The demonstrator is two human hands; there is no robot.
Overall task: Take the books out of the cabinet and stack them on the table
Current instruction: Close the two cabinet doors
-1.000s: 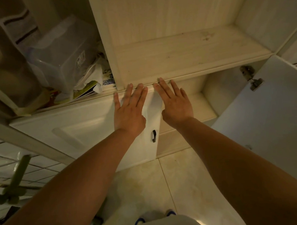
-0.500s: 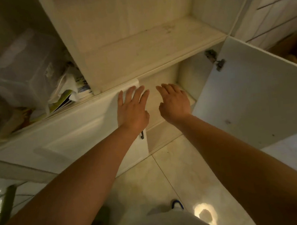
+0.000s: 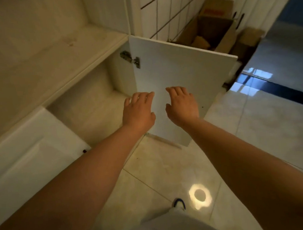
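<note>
Head view. Left hand (image 3: pixel 138 112): palm down, fingers loosely spread, holding nothing, raised in front of the open lower compartment of the cabinet (image 3: pixel 85 105). Right hand (image 3: pixel 181 106): palm down, fingers slightly curled and apart, holding nothing, level with the left hand and just beside it, not touching. Open door (image 3: pixel 183 73): white, swung outward, directly beyond and under both hands; contact with the fingertips cannot be told. Hinge (image 3: pixel 130 58): metal, up and left of the hands at the door's inner edge. Shelf (image 3: pixel 53 55): pale wood, bare, up and left of the left hand. Closed door (image 3: pixel 30 159): left of the left forearm. Cardboard boxes (image 3: pixel 212 26): well beyond the right hand, against a tiled wall. Tile floor (image 3: pixel 165 167): below both forearms. Books: none visible anywhere in this view; compartment interior seen bare.
</note>
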